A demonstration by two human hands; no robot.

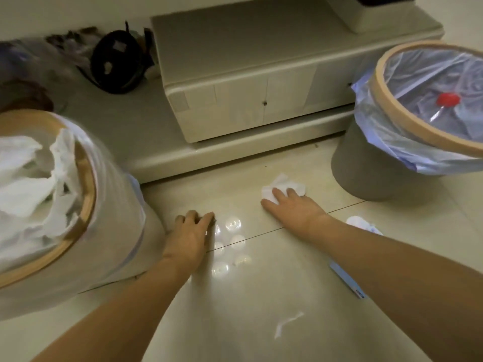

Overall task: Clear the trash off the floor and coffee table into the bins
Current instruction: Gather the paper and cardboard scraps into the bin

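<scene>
A crumpled white tissue (285,184) lies on the tiled floor in front of the low cabinet. My right hand (292,209) lies on its near edge, fingertips touching it. My left hand (192,231) is down on the floor beside the left bin (109,231), fingers curled with a small dark bit at the fingertips; whether it holds anything I cannot tell. The left bin is full of white tissues. The right bin (347,163) has a bluish liner and a red-capped item inside. A torn white paper strip (287,323) lies near me.
A cream low cabinet (235,100) stands behind the floor patch. A black round device (115,64) and clutter sit at the back left. A white scrap (359,222) and a blue flat packet (347,280) lie partly under my right forearm.
</scene>
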